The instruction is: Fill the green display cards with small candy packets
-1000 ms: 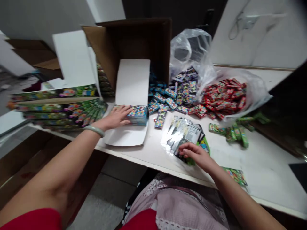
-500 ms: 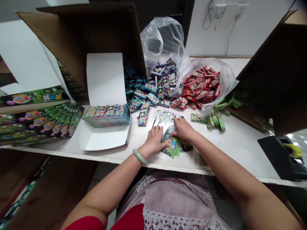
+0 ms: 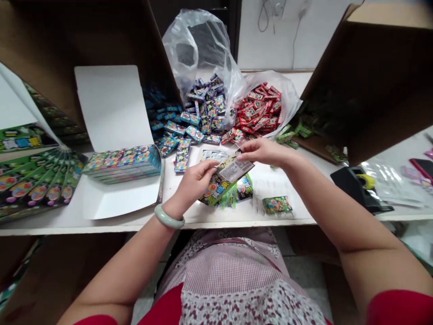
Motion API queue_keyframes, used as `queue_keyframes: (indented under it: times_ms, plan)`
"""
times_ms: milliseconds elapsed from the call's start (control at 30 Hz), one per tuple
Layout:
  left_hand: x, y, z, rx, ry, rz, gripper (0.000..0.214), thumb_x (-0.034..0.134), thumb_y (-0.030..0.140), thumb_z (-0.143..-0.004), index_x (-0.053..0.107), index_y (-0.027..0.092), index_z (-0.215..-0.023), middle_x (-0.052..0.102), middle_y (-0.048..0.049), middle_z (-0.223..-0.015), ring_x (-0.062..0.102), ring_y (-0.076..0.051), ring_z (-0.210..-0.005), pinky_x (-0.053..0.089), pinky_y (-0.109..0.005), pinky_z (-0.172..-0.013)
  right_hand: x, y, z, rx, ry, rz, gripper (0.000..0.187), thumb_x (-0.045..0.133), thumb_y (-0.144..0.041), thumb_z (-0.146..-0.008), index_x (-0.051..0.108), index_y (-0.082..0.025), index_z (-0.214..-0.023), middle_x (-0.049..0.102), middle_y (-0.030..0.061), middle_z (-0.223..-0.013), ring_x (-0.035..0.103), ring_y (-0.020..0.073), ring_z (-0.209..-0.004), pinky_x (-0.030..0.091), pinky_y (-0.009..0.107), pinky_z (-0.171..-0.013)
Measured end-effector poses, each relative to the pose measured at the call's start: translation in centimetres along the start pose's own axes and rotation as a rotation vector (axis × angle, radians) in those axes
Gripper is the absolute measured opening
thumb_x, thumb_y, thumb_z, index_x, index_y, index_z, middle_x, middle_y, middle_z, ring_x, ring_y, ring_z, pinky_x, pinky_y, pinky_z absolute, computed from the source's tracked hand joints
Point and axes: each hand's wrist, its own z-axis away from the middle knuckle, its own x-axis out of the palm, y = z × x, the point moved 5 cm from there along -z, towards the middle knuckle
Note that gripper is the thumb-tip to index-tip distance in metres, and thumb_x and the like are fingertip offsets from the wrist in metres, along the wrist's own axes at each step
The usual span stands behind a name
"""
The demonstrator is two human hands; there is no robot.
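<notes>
A flat pale card with grey print [image 3: 236, 169] is held up between my hands over the table. My left hand [image 3: 199, 178] pinches its left end, and my right hand [image 3: 262, 151] grips its upper right end. Just below lie flat black-and-green printed packets [image 3: 216, 192], partly hidden by the card and my left hand. Behind the card, more pale printed pieces [image 3: 211, 155] lie on the table. A stack of small green boxes in clear wrap [image 3: 277, 204] rests to the right, near the table's front edge.
An open white display box [image 3: 122, 194] holds rows of small coloured boxes at left. Behind are blue boxes [image 3: 174, 128], purple boxes [image 3: 211, 106] and a plastic bag of red boxes [image 3: 260, 110]. Large cartons [image 3: 382, 81] flank both sides; a tape dispenser [image 3: 358, 185] sits right.
My hands have lifted the pale card from the pile of flat packets and now hold it tilted between them. The camera view has shifted right, showing the wrapped green boxes more fully.
</notes>
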Motion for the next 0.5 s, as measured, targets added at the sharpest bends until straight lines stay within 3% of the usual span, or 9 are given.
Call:
queue_keyframes:
  times_ms: [100,200,300,367,433,500]
  plan:
    - [0.1,1.6,0.4,0.102,-0.038,-0.152,0.03,0.048,0.026,-0.09,0.062,0.017,-0.115,0.068,-0.0095,-0.115,0.063,-0.023,-0.107,0.048,-0.038,-0.095,0.2,0.5,0.6,0.001,0.014,-0.092,0.02,0.076,-0.038,-0.064,0.069,-0.02,-0.067,0.063,-0.0019,-0.062,0.055,0.0127,-0.058,0.044,0.026,-0.057]
    - [0.8,1.3,0.6,0.076,-0.098,-0.21,0.033,0.048,0.028,-0.09,0.059,0.017,-0.12,0.067,-0.0103,-0.116,0.063,-0.024,-0.106,0.048,-0.038,-0.093,1.1,1.2,0.6,-0.016,0.045,-0.151,0.017,0.073,-0.035,-0.068,0.069,-0.019,-0.07,0.066,-0.0011,-0.066,0.058,0.0134,-0.062,0.048,0.028,-0.062]
    - [1.1,-1.8,0.1,-0.116,-0.069,-0.146,0.031,0.047,0.03,-0.088,0.063,0.017,-0.111,0.07,-0.0081,-0.105,0.065,-0.023,-0.096,0.05,-0.036,-0.087,0.8,1.5,0.8,-0.118,0.199,-0.117,0.014,0.067,-0.027,-0.075,0.07,-0.019,-0.086,0.071,0.002,-0.084,0.064,0.015,-0.077,0.051,0.031,-0.075]
    - [1.0,-4.6,-0.4,-0.265,-0.044,-0.119,0.032,0.048,0.03,-0.085,0.062,0.014,-0.108,0.07,-0.009,-0.099,0.065,-0.024,-0.092,0.052,-0.037,-0.084,-0.5,2.0,2.1,-0.199,0.367,-0.04,0.024,0.064,-0.023,-0.077,0.067,-0.019,-0.1,0.071,0.0049,-0.101,0.064,0.016,-0.091,0.051,0.033,-0.085]
    - [0.8,-6.7,-0.6,-0.348,-0.043,-0.13,0.038,0.052,0.027,-0.078,0.059,0.011,-0.112,0.068,-0.0103,-0.094,0.064,-0.027,-0.091,0.052,-0.041,-0.083,-2.1,3.9,4.3,-0.15,0.513,0.095,0.027,0.062,-0.023,-0.079,0.064,-0.018,-0.105,0.07,0.0064,-0.104,0.064,0.0166,-0.095,0.051,0.034,-0.088]
    - [0.6,-7.1,-0.7,-0.296,-0.003,-0.223,0.048,0.059,0.025,-0.072,0.055,0.011,-0.118,0.065,-0.0124,-0.1,0.06,-0.031,-0.101,0.047,-0.048,-0.091,-3.7,6.9,7.4,0.009,0.623,0.228,0.023,0.06,-0.026,-0.081,0.064,-0.018,-0.102,0.07,0.0065,-0.098,0.065,0.0175,-0.089,0.052,0.035,-0.084]
